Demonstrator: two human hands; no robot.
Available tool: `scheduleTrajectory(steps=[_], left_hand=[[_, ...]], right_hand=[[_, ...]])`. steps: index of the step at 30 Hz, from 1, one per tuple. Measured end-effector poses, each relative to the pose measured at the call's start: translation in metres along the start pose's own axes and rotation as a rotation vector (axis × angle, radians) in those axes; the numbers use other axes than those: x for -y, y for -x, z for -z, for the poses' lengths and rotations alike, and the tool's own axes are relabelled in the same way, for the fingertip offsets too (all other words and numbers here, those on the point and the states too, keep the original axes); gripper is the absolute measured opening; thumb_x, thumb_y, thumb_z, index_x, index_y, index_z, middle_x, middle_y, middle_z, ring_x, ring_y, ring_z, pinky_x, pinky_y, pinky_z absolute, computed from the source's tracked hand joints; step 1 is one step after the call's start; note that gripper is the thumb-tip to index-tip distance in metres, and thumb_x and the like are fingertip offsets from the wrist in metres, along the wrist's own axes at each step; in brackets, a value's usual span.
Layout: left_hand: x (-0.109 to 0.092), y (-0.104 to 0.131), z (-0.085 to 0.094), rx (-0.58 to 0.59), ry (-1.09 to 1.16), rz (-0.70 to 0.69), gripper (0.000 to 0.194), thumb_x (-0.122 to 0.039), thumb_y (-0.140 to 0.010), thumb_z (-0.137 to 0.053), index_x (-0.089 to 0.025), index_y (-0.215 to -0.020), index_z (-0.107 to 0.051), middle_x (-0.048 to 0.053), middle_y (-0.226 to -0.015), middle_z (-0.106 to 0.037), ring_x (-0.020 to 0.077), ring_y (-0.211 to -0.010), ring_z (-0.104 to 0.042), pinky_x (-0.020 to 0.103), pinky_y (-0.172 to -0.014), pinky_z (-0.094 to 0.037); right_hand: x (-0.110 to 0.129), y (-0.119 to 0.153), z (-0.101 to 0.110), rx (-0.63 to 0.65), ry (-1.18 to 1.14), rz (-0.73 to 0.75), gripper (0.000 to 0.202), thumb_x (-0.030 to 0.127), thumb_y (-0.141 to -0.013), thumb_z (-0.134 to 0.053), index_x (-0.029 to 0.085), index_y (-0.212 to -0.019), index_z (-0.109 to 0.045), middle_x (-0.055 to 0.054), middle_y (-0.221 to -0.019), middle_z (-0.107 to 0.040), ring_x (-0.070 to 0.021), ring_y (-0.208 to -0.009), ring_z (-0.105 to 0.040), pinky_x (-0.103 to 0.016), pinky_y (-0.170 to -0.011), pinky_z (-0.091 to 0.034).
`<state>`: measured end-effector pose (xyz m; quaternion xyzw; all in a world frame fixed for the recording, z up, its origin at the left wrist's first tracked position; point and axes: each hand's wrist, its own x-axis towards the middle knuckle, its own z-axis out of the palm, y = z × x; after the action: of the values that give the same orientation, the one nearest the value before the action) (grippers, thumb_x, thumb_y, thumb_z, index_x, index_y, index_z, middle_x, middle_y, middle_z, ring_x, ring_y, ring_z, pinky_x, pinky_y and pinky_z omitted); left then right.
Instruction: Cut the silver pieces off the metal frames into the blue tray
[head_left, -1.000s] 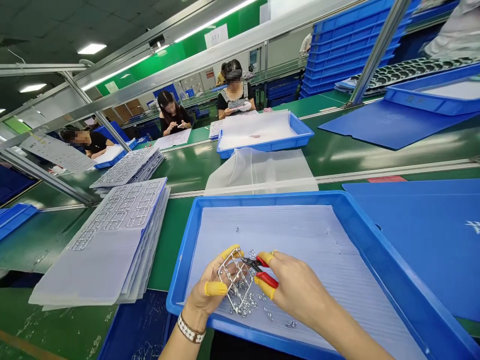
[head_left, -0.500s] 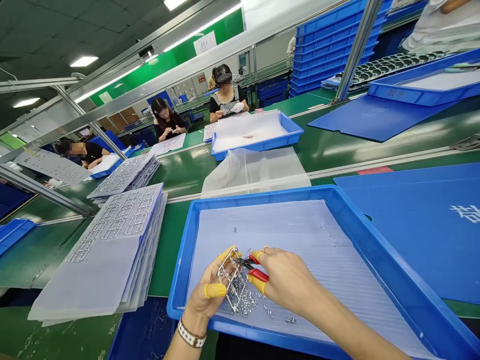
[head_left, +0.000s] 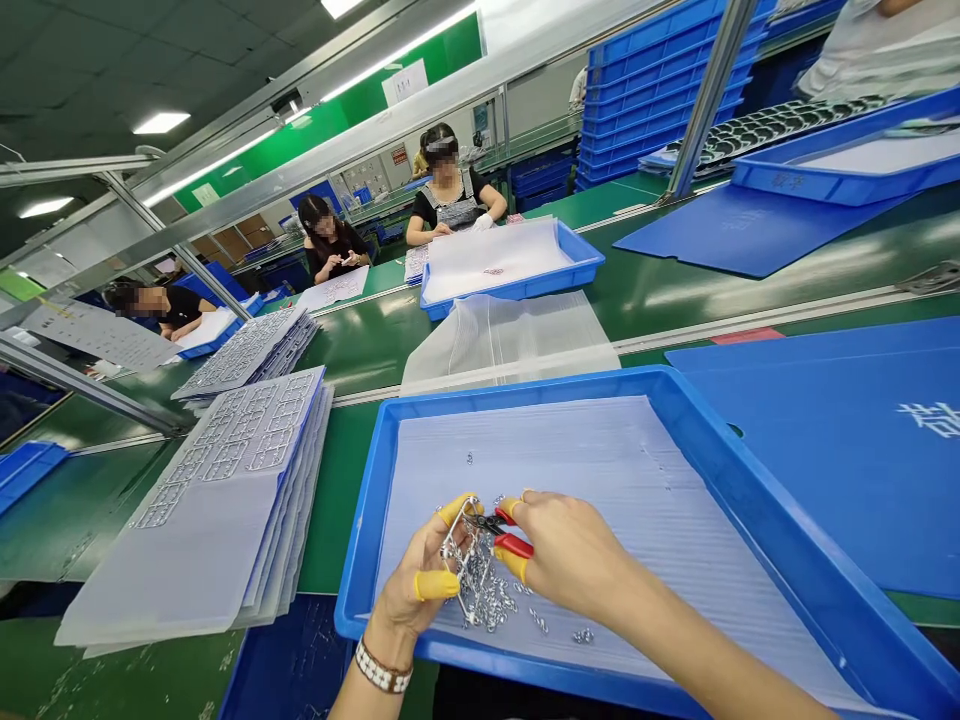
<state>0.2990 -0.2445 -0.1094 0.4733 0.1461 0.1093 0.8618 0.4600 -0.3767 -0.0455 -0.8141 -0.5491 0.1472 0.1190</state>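
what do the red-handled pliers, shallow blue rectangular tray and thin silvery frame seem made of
Red-handled pliers: probably steel, given the dark blades, with plastic or rubber grips in solid red.

Shallow blue rectangular tray: likely moulded plastic, with a smooth sheen and rounded corners.

Thin silvery frame: shiny finish, perhaps chrome-coated plastic, though bare metal is possible.

Silvery pieces [head_left: 491, 605] glint inside well-lit tray [head_left: 517, 392]; ceiling lamps [head_left: 161, 122] glow far beyond it; desk [head_left: 667, 300] behind it shows glare; view edges stretched.
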Motion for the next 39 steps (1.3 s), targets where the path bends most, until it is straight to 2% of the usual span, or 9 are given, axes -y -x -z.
scheduleTrajectory(steps=[12,15,20,23,28,39], left_hand=[[0.001,0.004,0.005,-0.013,-0.042,0.022,0.093,-0.033,-0.047,-0.089,-0.018,-0.132,-0.054,0.013,-0.137,-0.052,0.0375,-0.131,-0.037,0.046,-0.115,-0.021],[0.001,0.004,0.003,-0.042,0.002,0.02,0.089,-0.035,-0.05,-0.087,-0.017,-0.131,-0.055,0.013,-0.135,-0.053,0.0377,-0.132,-0.037,0.046,-0.115,-0.021],[-0.001,0.0,0.002,-0.018,0.025,-0.015,0.086,-0.035,-0.053,-0.085,-0.019,-0.131,-0.055,0.013,-0.138,-0.051,0.0368,-0.137,-0.032,0.045,-0.116,-0.02],[-0.003,0.0,0.003,-0.03,0.023,-0.02,0.082,-0.035,-0.057,-0.082,-0.019,-0.133,-0.053,0.012,-0.137,-0.053,0.0361,-0.136,-0.034,0.045,-0.115,-0.02],[-0.003,0.0,0.002,-0.033,0.008,-0.041,0.088,-0.032,-0.053,-0.086,-0.021,-0.133,-0.053,0.011,-0.139,-0.052,0.037,-0.136,-0.033,0.045,-0.116,-0.02],[-0.004,0.0,0.0,-0.014,0.007,-0.052,0.087,-0.026,-0.053,-0.085,-0.021,-0.134,-0.052,0.011,-0.141,-0.051,0.0364,-0.139,-0.03,0.044,-0.115,-0.023]], right_hand=[[0.002,-0.001,0.009,0.074,0.042,0.009,0.018,0.03,-0.081,-0.056,0.018,-0.082,-0.069,-0.009,-0.078,-0.072,-0.0256,-0.069,-0.068,-0.029,-0.054,-0.037],[0.002,0.0,0.009,0.053,0.043,0.015,0.019,0.031,-0.081,-0.056,0.018,-0.086,-0.069,-0.01,-0.08,-0.072,-0.0262,-0.07,-0.068,-0.031,-0.055,-0.039],[0.008,0.005,0.009,0.002,0.027,0.016,0.018,0.031,-0.081,-0.056,0.017,-0.087,-0.067,-0.011,-0.083,-0.07,-0.0254,-0.076,-0.066,-0.031,-0.061,-0.042],[0.014,0.009,0.01,-0.005,-0.004,0.036,0.016,0.03,-0.081,-0.057,0.018,-0.086,-0.065,-0.01,-0.081,-0.069,-0.0252,-0.075,-0.066,-0.032,-0.063,-0.043],[0.02,0.01,0.009,-0.009,-0.037,0.084,0.014,0.028,-0.08,-0.056,0.018,-0.085,-0.064,-0.01,-0.081,-0.069,-0.0268,-0.074,-0.067,-0.033,-0.062,-0.044],[0.022,0.01,0.011,-0.005,-0.042,0.072,0.012,0.028,-0.079,-0.057,0.018,-0.084,-0.063,-0.009,-0.079,-0.07,-0.0249,-0.074,-0.068,-0.031,-0.061,-0.042]])
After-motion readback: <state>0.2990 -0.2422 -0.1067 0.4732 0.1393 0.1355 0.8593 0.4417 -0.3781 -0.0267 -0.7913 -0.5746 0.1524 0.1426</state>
